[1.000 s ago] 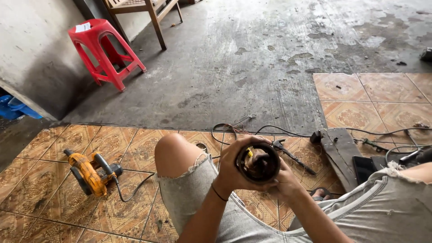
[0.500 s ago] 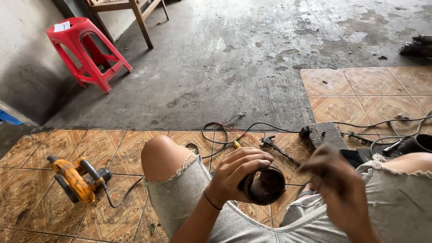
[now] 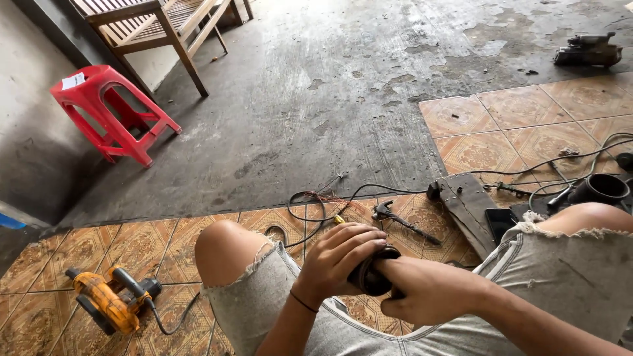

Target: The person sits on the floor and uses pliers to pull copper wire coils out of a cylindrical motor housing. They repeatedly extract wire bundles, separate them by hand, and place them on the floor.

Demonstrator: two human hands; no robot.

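I sit on a tiled floor with my knees up. My left hand [image 3: 339,258] grips a black round housing [image 3: 370,277] from above, fingers wrapped over its top. My right hand [image 3: 428,290] is pressed against the same part from the right, its fingers at the housing's open side, where their tips are hidden. The part sits between my thighs, mostly covered by both hands.
A yellow power saw [image 3: 109,300] lies on the tiles at lower left with its cord. Pliers [image 3: 395,217], tangled wires [image 3: 323,198], a dark board [image 3: 468,204], a phone [image 3: 500,223] and a black ring part [image 3: 601,189] lie ahead. A red stool [image 3: 105,112], a wooden bench [image 3: 165,26] and a motor part [image 3: 587,49] stand farther off.
My right hand, lifted off the housing half a second ago, has come back against it. The left hand has turned the part so its opening no longer faces me. The camera has tilted up.
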